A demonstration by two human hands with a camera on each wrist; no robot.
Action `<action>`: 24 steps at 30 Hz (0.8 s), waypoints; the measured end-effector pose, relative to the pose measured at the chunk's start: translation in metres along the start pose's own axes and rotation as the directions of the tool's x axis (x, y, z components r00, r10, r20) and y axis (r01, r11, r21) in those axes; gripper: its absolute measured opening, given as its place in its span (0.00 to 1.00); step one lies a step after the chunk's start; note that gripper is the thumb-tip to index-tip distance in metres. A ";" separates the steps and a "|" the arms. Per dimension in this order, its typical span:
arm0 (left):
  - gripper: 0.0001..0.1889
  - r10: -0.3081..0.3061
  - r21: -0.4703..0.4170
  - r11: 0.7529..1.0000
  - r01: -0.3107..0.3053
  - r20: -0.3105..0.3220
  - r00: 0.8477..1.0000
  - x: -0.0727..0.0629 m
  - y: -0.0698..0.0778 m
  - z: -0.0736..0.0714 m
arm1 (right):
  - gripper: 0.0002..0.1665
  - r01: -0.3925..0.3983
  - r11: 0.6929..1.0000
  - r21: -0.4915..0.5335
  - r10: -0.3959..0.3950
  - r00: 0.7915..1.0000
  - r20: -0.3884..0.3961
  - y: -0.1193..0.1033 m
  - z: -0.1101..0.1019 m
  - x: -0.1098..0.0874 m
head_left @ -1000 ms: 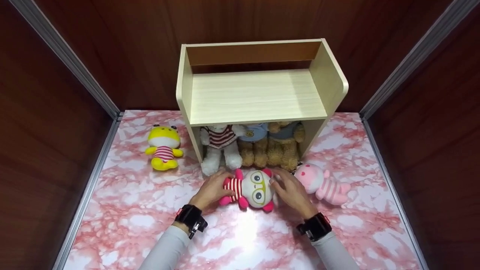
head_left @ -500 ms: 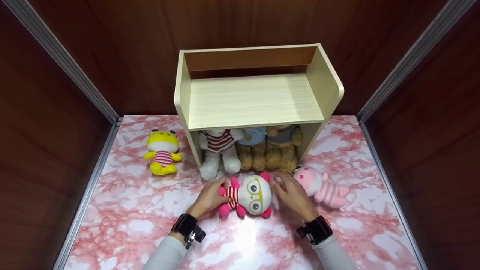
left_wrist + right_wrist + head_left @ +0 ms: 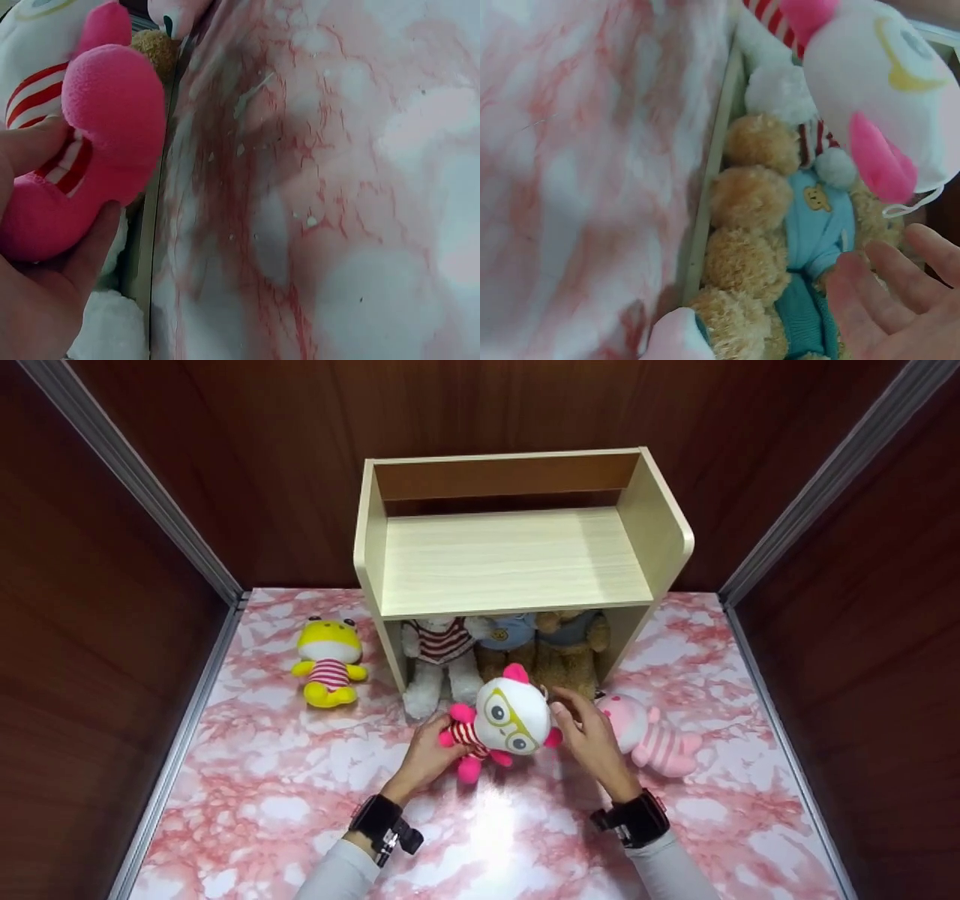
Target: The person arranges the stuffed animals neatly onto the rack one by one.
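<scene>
A panda plush (image 3: pixel 514 718) with pink ears, yellow glasses and a red-and-white striped body is raised in front of the shelf, head tilted up to the right. My left hand (image 3: pixel 427 756) grips its lower body; in the left wrist view, thumb and fingers pinch the pink and striped fabric (image 3: pixel 116 120). Beside the plush's head is my right hand (image 3: pixel 598 744). The right wrist view shows that hand with fingers extended, a small gap from the pink ear (image 3: pixel 885 161) and a white string loop (image 3: pixel 915 204).
A pale wooden shelf unit (image 3: pixel 517 559) stands behind. Its lower compartment holds a white plush (image 3: pixel 442 679) and two brown bears (image 3: pixel 574 660). A yellow frog plush (image 3: pixel 328 667) lies at left, a pink plush (image 3: pixel 656 742) at right. Dark walls enclose the marbled table (image 3: pixel 285 810).
My left hand has lifted the panda plush off the table and turned its head upward. The right hand has stayed beside the head. The other plushes have not moved.
</scene>
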State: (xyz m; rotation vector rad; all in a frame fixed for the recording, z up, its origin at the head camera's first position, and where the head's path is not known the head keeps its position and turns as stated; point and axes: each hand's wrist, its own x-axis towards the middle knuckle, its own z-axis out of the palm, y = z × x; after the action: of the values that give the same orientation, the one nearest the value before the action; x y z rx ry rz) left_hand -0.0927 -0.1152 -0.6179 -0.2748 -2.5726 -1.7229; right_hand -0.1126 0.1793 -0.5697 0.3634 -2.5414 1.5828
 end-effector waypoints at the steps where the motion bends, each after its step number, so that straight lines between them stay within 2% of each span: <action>1: 0.24 0.015 0.005 1.000 -0.015 -0.010 1.000 0.000 0.000 0.001 | 0.24 -0.002 1.000 0.008 0.002 1.000 -0.003 -0.001 0.000 0.000; 3: 0.22 0.024 0.005 1.000 -0.024 -0.031 0.999 0.000 0.000 0.003 | 0.23 -0.010 0.999 0.031 0.010 1.000 -0.004 -0.004 0.000 0.000; 6: 0.25 0.010 -0.022 1.000 -0.012 -0.060 0.998 -0.001 0.001 0.006 | 0.23 -0.022 0.998 0.053 0.022 1.000 -0.005 -0.006 0.001 -0.001; 14: 0.30 -0.094 -0.173 0.982 0.076 -0.101 0.990 -0.003 0.002 0.019 | 0.20 -0.010 0.997 0.076 0.013 0.999 -0.045 -0.004 0.006 0.000; 21: 0.30 -0.152 -0.153 0.979 0.133 -0.119 0.981 -0.003 0.007 0.027 | 0.20 -0.001 0.990 0.142 0.007 0.999 -0.041 -0.044 0.008 -0.008; 24: 0.30 -0.154 -0.155 0.979 0.133 -0.130 0.980 -0.003 0.010 0.031 | 0.21 -0.008 0.987 0.157 0.014 0.999 -0.037 -0.046 0.012 -0.008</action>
State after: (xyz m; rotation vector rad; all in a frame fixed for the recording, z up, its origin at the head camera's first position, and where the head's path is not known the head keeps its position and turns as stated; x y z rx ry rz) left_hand -0.0856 -0.0829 -0.6208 0.0312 -2.4245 -1.9059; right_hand -0.0923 0.1499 -0.5371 0.3327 -2.4017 1.7824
